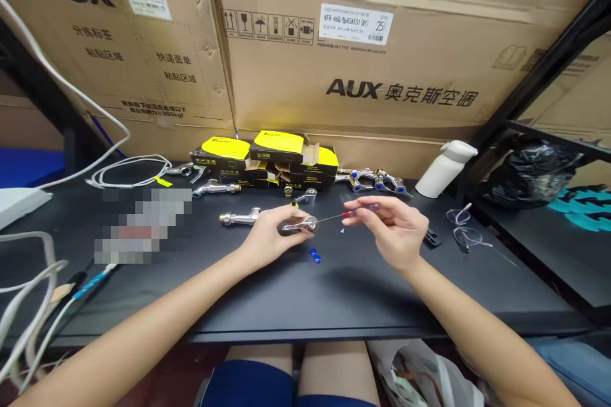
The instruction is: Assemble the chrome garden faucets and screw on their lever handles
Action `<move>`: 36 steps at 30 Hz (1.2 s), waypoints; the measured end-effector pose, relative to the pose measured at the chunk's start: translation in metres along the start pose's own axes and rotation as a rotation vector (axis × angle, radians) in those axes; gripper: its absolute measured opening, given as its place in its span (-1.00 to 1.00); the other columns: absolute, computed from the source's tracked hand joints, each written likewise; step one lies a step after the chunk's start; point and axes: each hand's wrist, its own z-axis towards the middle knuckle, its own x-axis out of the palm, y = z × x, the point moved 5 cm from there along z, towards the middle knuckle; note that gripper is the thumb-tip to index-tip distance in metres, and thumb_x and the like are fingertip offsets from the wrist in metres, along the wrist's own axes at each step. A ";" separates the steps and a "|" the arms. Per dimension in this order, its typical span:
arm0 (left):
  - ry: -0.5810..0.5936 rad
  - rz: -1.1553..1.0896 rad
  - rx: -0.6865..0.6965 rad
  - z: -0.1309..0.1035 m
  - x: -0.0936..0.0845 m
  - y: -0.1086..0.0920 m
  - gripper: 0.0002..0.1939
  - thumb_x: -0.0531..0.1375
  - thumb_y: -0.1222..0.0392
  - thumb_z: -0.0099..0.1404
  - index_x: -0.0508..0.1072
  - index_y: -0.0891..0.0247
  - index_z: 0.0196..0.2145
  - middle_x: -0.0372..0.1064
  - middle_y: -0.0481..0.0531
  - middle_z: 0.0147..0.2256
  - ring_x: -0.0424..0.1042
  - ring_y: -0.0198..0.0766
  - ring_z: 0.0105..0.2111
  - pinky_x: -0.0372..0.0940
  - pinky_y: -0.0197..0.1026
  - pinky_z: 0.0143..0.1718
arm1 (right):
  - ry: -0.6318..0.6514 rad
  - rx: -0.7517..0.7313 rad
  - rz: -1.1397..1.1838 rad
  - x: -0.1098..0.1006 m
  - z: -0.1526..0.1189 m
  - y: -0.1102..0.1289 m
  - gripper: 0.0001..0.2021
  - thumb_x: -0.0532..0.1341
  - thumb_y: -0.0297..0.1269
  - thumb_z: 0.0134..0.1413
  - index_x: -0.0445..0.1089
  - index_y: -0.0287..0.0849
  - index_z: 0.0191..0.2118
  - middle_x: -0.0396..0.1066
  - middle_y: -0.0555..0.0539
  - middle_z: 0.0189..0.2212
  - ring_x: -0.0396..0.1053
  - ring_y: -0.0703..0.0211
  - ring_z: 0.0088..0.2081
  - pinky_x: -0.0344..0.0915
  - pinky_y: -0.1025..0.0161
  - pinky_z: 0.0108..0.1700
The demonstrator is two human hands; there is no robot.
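I had the chrome lever in my left grip and the red screwdriver in my right grip, tip at lever's round end, two blue caps loose nearside, valve body unjoined beside left grip.

Cardboard boxes behind black desk

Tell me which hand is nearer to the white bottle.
Right. The right hand, holding a screwdriver, is nearer the camera than the white bottle and a little left of it; the left hand, gripping a metal lever, is farther left.
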 end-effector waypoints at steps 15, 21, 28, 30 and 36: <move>-0.194 0.414 0.175 -0.005 -0.010 -0.003 -0.88 0.24 0.14 0.19 0.44 0.22 -0.33 0.44 -0.04 -0.42 0.37 -0.32 -0.43 0.21 -0.26 -0.34 | -0.192 0.061 0.141 0.003 -0.002 -0.012 -0.78 0.34 -0.36 -0.02 0.24 -0.15 -0.46 0.46 0.06 -0.48 0.53 0.15 -0.50 0.50 0.25 -0.46; -0.333 0.649 0.402 -0.008 -0.017 -0.013 -0.92 0.14 0.35 0.21 0.42 0.26 -0.34 0.39 -0.06 -0.50 0.31 -0.34 -0.51 0.14 -0.26 -0.43 | -0.317 0.302 0.196 0.002 -0.003 -0.034 -0.71 0.33 -0.19 -0.01 0.20 -0.15 -0.48 0.49 0.03 -0.58 0.54 0.12 -0.42 0.49 0.26 -0.40; -0.359 0.865 0.561 -0.010 -0.020 -0.018 -0.94 0.20 0.25 0.23 0.43 0.27 -0.31 0.37 -0.02 -0.49 0.26 -0.30 -0.52 0.12 -0.24 -0.47 | -0.361 0.518 0.354 0.005 -0.008 -0.054 -0.71 0.36 -0.15 -0.05 0.27 -0.19 -0.49 0.52 -0.02 -0.52 0.52 0.24 -0.44 0.47 0.34 -0.36; -0.357 0.897 0.568 -0.010 -0.020 -0.017 -0.94 0.19 0.25 0.23 0.43 0.26 -0.31 0.37 -0.02 -0.48 0.26 -0.30 -0.52 0.12 -0.24 -0.46 | -0.363 0.556 0.385 0.007 -0.010 -0.057 -0.70 0.37 -0.15 -0.07 0.28 -0.20 -0.49 0.53 -0.03 -0.49 0.51 0.26 -0.45 0.47 0.35 -0.34; -0.338 0.629 0.298 -0.004 -0.024 -0.007 -0.92 0.17 0.28 0.22 0.43 0.24 -0.29 0.35 -0.01 -0.43 0.33 -0.29 -0.42 0.20 -0.26 -0.38 | -0.346 0.569 0.402 -0.001 0.000 -0.057 -0.71 0.39 -0.16 -0.10 0.30 -0.20 -0.49 0.52 -0.03 -0.49 0.49 0.31 -0.49 0.45 0.41 -0.39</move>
